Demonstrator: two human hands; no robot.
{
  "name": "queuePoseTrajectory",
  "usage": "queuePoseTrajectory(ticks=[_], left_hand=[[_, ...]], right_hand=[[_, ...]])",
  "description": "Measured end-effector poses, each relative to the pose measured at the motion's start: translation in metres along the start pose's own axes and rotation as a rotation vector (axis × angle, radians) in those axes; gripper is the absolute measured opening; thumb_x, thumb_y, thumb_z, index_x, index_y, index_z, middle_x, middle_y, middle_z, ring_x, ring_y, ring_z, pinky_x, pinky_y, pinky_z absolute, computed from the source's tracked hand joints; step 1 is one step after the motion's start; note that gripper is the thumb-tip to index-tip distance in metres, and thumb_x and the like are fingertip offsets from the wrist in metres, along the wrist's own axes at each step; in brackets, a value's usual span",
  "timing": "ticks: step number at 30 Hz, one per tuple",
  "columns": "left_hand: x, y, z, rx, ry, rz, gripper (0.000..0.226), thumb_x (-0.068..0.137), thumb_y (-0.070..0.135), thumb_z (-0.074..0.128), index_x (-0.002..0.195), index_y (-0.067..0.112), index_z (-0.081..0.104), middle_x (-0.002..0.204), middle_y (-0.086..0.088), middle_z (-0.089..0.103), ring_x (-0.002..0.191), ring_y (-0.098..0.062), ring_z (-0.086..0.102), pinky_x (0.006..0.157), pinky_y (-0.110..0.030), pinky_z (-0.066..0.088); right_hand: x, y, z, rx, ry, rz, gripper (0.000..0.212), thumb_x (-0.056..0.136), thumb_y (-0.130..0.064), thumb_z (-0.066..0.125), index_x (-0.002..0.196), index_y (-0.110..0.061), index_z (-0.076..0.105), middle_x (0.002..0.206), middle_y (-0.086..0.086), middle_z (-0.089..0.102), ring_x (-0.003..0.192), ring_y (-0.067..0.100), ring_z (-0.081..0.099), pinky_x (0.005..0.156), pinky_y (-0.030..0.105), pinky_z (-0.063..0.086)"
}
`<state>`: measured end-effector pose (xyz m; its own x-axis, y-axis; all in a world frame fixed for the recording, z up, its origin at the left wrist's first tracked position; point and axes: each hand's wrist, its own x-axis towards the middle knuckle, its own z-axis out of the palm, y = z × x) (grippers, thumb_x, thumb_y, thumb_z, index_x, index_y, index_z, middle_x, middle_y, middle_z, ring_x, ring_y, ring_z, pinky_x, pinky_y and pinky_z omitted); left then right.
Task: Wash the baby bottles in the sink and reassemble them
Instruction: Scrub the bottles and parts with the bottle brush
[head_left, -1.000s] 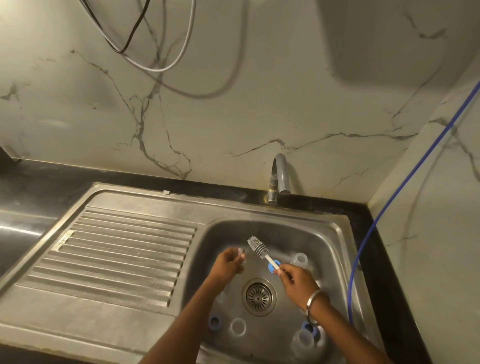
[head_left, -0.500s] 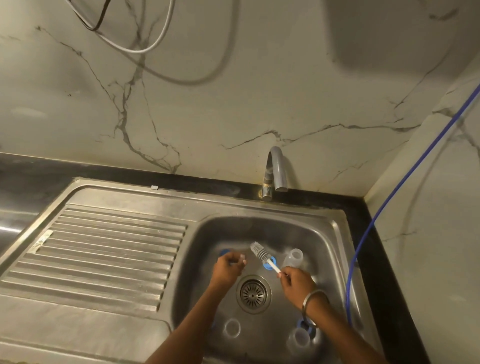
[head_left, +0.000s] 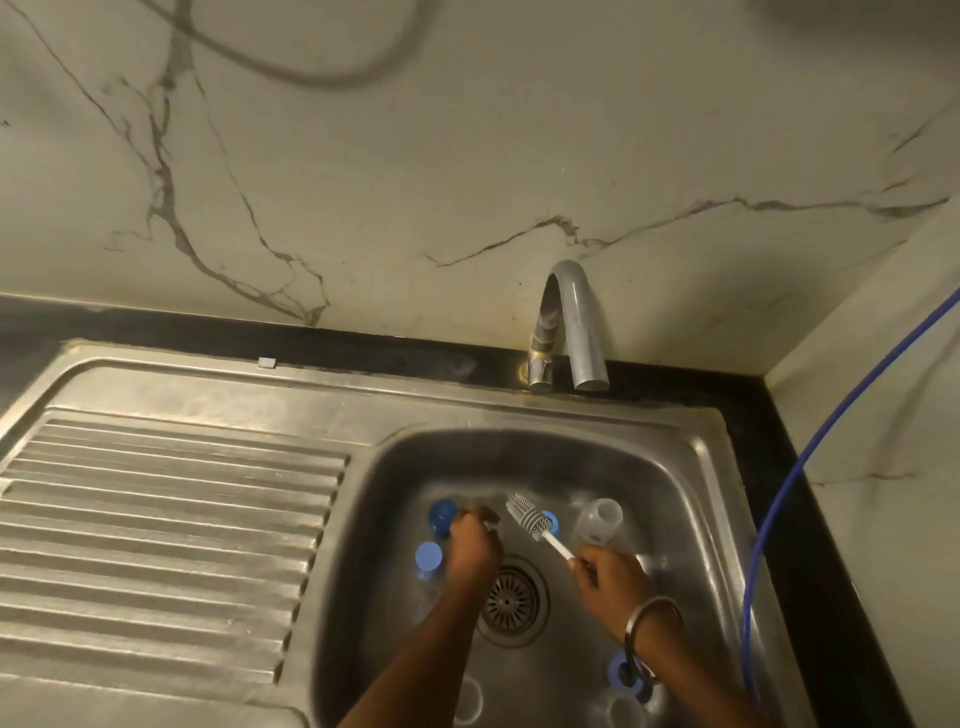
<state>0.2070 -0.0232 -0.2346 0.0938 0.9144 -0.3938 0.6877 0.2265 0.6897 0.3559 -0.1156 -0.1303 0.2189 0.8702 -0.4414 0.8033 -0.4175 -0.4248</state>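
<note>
Bristly white-handled brush (head_left: 531, 521) pinched in right hand (head_left: 613, 584), left hand (head_left: 471, 545) curled (contents unclear) over steel sink (head_left: 691, 467)

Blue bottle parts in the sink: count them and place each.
4. One blue cap at the back left, by the left hand; a blue disc just in front of it; a blue ring behind the brush; a second ring at the front right. Arms may hide more.

Both forearms reach forward; left hand (head_left: 471, 545) and right hand (head_left: 613, 584) each curled in grip.
</note>
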Motion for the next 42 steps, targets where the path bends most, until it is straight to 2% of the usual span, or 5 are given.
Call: queuePoseTrajectory(ticks=[7, 21, 25, 31, 42], left_hand=[[0.021, -0.006, 0.014, 0.044, 0.001, -0.028, 0.033, 0.093, -0.002, 0.048, 0.118, 0.015, 0.06, 0.124, -0.003, 0.049, 0.094, -0.013, 0.057, 0.085, -0.025, 0.05], [0.028, 0.007, -0.042, 0.295, 0.178, 0.207, 0.04, 0.086, 0.007, 0.053, 0.123, 0.019, 0.06, 0.132, -0.006, 0.048, 0.123, -0.027, 0.044, 0.104, -0.036, 0.037], [0.046, -0.017, -0.046, 0.412, -0.008, 0.094, 0.041, 0.086, 0.016, 0.06, 0.127, 0.02, 0.057, 0.138, -0.005, 0.046, 0.134, -0.025, 0.035, 0.113, -0.03, 0.017], [0.046, -0.03, -0.033, 0.379, -0.045, 0.101, 0.031, 0.092, 0.008, 0.048, 0.121, 0.012, 0.058, 0.129, -0.015, 0.048, 0.121, -0.03, 0.047, 0.105, -0.031, 0.035], [0.016, 0.012, -0.079, -0.499, -0.034, -0.13, 0.011, 0.092, 0.01, 0.06, 0.1, 0.01, 0.051, 0.091, -0.012, 0.059, 0.077, -0.024, 0.06, 0.063, -0.031, 0.052]], right_hand=[[0.024, 0.007, 0.003, 0.052, -0.008, 0.025, 0.022, 0.099, -0.028, 0.046, 0.093, -0.013, 0.063, 0.08, 0.004, 0.064, 0.071, 0.013, 0.056, 0.062, 0.018, 0.039], [0.025, -0.011, 0.002, 0.066, -0.023, -0.016, 0.025, 0.099, -0.026, 0.046, 0.094, -0.01, 0.063, 0.067, -0.006, 0.052, 0.062, 0.005, 0.05, 0.055, 0.01, 0.037], [0.023, -0.014, 0.007, 0.076, -0.042, -0.021, 0.024, 0.1, -0.027, 0.044, 0.092, -0.011, 0.061, 0.071, -0.003, 0.054, 0.065, 0.007, 0.052, 0.061, 0.013, 0.043], [0.021, -0.005, 0.016, 0.079, -0.031, 0.017, 0.03, 0.099, -0.026, 0.046, 0.069, -0.026, 0.046, 0.061, -0.01, 0.048, 0.055, -0.001, 0.045, 0.049, 0.01, 0.036], [0.007, -0.013, -0.005, 0.018, -0.046, -0.093, 0.031, 0.097, -0.025, 0.048, 0.067, -0.033, 0.045, 0.06, -0.01, 0.047, 0.056, -0.002, 0.044, 0.051, 0.007, 0.034]])
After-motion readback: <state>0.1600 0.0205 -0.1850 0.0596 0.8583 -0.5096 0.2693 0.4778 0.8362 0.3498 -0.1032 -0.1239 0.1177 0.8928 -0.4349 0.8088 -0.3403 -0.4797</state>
